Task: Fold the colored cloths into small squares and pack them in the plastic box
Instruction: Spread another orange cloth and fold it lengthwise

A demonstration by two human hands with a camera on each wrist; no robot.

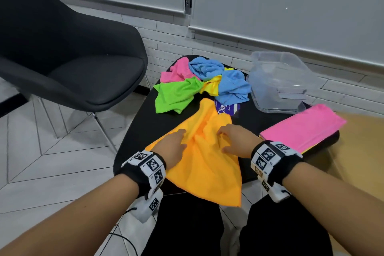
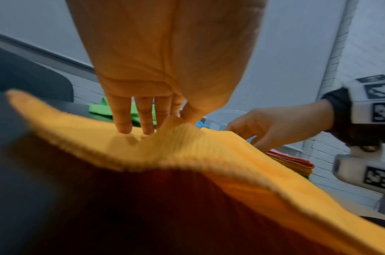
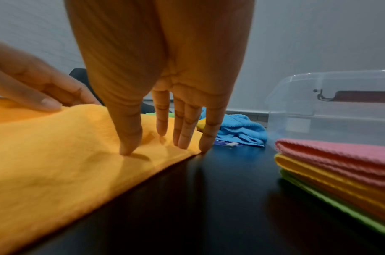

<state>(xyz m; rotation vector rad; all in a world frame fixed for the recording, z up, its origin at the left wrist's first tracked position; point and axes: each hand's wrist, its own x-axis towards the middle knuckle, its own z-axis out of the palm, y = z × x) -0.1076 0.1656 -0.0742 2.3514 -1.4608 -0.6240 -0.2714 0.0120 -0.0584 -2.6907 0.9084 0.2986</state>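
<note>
A purple packaging label point(image 1: 227, 108) lies on the black tabletop point(image 1: 247, 129), half under the orange cloth point(image 1: 205, 158); only "Clay" reads clearly on it. The orange cloth is spread unfolded at the near edge, one corner hanging over. The left hand point(image 1: 173, 147) and right hand point(image 1: 234, 140) both rest on it with fingers point(image 3: 205, 138) straight and pressing down, gripping nothing. Behind lies a heap of loose cloths: one pink cloth point(image 1: 176, 70), one green cloth point(image 1: 178, 94), two blue cloths point(image 1: 220, 77) and a yellow cloth point(image 1: 212, 85). To the right, a folded stack point(image 3: 339, 165) shows three layers: pink over orange over green. One clear plastic box point(image 1: 282, 81) stands behind the stack. One dark chair point(image 1: 62, 48) stands at the left.
</note>
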